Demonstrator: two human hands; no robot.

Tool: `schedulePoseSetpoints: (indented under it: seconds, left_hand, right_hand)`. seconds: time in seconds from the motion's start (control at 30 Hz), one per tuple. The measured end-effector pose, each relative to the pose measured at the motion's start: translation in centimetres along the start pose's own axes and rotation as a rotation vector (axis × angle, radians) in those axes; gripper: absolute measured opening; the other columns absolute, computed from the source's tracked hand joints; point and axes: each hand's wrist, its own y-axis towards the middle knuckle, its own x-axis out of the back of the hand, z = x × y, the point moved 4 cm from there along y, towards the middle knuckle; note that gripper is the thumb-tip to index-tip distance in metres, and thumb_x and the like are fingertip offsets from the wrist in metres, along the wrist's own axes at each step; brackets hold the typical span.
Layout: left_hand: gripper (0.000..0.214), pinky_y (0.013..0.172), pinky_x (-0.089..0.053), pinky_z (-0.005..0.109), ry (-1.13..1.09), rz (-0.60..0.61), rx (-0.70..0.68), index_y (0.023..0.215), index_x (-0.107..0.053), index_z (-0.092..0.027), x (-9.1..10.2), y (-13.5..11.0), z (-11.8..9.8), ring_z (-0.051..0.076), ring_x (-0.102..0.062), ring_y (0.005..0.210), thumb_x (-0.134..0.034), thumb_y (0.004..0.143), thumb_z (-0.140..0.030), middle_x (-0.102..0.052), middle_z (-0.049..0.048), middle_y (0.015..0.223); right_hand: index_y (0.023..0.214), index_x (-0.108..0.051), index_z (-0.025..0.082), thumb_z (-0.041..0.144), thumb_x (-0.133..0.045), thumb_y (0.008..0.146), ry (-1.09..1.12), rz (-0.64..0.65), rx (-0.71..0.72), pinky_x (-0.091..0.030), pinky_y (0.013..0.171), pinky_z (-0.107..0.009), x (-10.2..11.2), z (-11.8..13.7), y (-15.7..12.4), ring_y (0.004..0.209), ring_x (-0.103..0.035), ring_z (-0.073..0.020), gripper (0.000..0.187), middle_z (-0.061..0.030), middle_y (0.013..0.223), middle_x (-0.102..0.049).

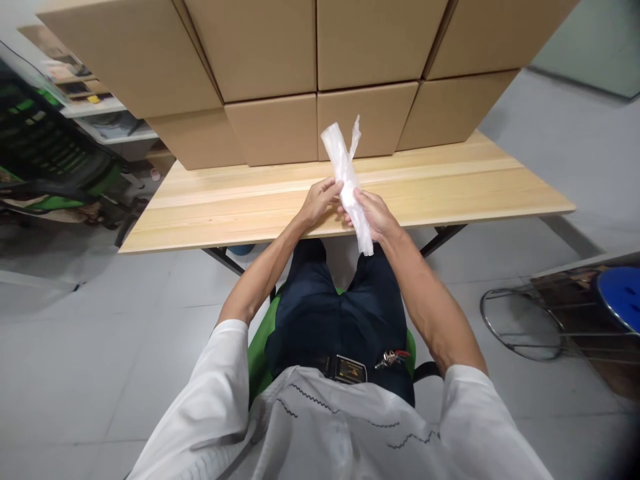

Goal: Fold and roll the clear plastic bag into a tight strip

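Observation:
A rolled-up bundle of clear plastic film [345, 170] stands nearly upright above the near edge of a light wooden table [240, 207]. My right hand [375, 215] is wrapped round its lower half, and the bottom end sticks out below the fingers. My left hand [319, 200] pinches the roll from the left at about the same height. The top of the roll flares open with a loose flap. I am sitting on a green chair [257, 353] with my knees under the table edge.
Stacked brown cardboard boxes [273, 127] fill the back of the table. A stool with a blue seat [620, 297] and a chrome ring base [523, 323] stands at the right. Green crates and shelves [45, 147] lie at the left on the grey tiled floor.

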Motion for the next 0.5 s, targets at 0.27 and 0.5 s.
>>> schedulePoseSetpoints:
  seconds: [0.27,0.5]
  left_hand:
    - [0.039,0.056,-0.048,0.022,-0.207,0.043,0.136,0.093,-0.073,-0.021,-0.9,-0.3,0.0,0.010,-0.060,0.053,-0.101,0.104,-0.045,-0.072,-0.0029,0.070]
    - [0.054,0.049,-0.041,0.022,-0.236,0.067,0.178,0.086,-0.067,-0.022,-1.0,-0.4,0.2,0.008,-0.052,0.045,-0.114,0.091,-0.048,-0.062,-0.0068,0.060]
  right_hand:
    - [0.114,-0.075,0.022,0.069,-0.079,0.125,0.019,-0.075,-0.096,-0.061,0.050,-0.024,-1.2,-0.8,0.7,0.052,-0.068,-0.0154,0.049,-0.0040,0.075,-0.081]
    - [0.118,-0.075,0.022,0.062,-0.082,0.124,-0.007,-0.125,-0.085,-0.066,0.050,-0.026,-1.5,-1.3,1.4,0.055,-0.075,-0.0198,0.041,-0.0024,0.072,-0.078]
